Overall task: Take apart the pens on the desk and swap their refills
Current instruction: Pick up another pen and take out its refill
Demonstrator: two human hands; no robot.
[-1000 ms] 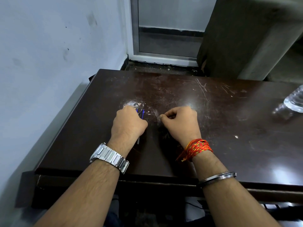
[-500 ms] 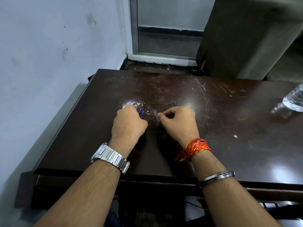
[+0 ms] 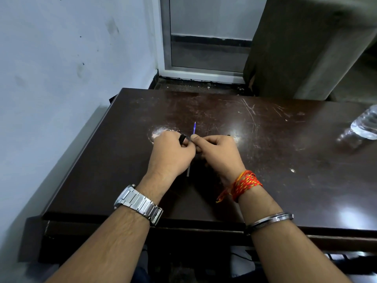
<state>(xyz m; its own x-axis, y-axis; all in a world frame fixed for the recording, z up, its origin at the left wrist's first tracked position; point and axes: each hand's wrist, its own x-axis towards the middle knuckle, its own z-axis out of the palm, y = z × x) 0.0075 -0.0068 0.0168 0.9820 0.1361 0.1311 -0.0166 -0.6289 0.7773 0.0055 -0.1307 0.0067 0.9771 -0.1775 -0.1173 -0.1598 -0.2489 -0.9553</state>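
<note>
Blue refill [image 3: 194, 128] now sticks out past the knuckles toward the worktop's [image 3: 265, 180] far edge; the hands, apart earlier, have met. The left hand [image 3: 171, 154] grips a dark pen piece [image 3: 182, 138], the right hand [image 3: 219, 152] seemingly pinches the refill: one pen is apart.

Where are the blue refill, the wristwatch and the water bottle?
blue refill [image 3: 194, 129]: head view, its blue shaft.
wristwatch [image 3: 140, 204]: head view, its metal band.
water bottle [image 3: 366, 124]: head view, its clear body.

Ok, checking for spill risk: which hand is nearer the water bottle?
Right. The right hand is well to the left of the water bottle; the left hand is even farther left, beside the right.
</note>
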